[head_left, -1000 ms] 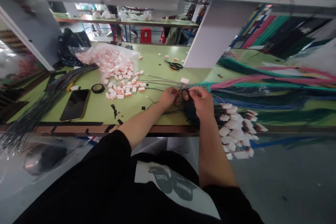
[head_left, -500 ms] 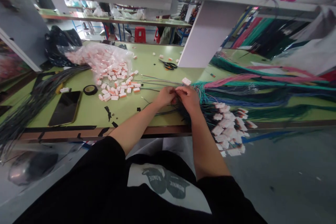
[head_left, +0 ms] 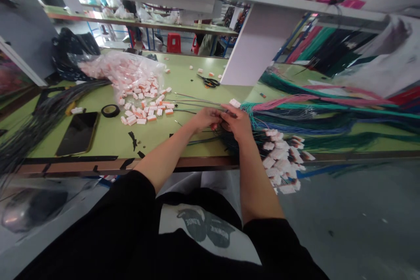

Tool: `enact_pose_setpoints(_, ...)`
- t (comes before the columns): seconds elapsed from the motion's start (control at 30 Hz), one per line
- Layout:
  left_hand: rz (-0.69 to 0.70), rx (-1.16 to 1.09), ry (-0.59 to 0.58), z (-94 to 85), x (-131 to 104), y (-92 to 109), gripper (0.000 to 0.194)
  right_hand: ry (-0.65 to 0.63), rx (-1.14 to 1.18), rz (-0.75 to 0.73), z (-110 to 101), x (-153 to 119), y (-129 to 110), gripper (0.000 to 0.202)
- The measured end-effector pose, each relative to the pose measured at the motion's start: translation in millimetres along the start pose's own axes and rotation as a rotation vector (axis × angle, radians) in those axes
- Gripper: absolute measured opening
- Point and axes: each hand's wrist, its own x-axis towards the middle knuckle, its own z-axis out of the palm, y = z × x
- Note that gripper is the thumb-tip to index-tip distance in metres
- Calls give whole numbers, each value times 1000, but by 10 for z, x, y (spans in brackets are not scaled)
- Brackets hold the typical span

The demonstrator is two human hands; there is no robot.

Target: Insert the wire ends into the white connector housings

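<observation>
My left hand (head_left: 206,119) and my right hand (head_left: 238,123) meet above the green table near its front edge, fingers bent and closed together. Something small and reddish shows under the left fingertips; what either hand pinches is too small to make out. Thin wires (head_left: 197,103) run from the left toward both hands. Just behind the right hand lies a white connector (head_left: 234,103). A bundle of dark wires ending in many white connectors (head_left: 280,157) hangs over the table edge, right of my right wrist. Loose white and orange connectors (head_left: 141,113) lie left of my left hand.
A clear bag of connectors (head_left: 127,70), black tape (head_left: 110,110), a phone (head_left: 78,133) and grey wires (head_left: 55,113) are on the left. Scissors (head_left: 209,81) lie by the white upright panel (head_left: 259,43). Pink wires (head_left: 288,100) and green and blue ones stretch right.
The view has shifted slightly. My right hand's fingers have spread a little over the left fingertips, and a reddish bit now shows beneath them. Both hands remain together.
</observation>
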Motion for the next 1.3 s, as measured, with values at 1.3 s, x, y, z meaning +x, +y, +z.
enact_pose_setpoints(1.3, -226, -615, -97, 57, 128, -147, 19, -43, 331, -106, 48, 9, 85, 12)
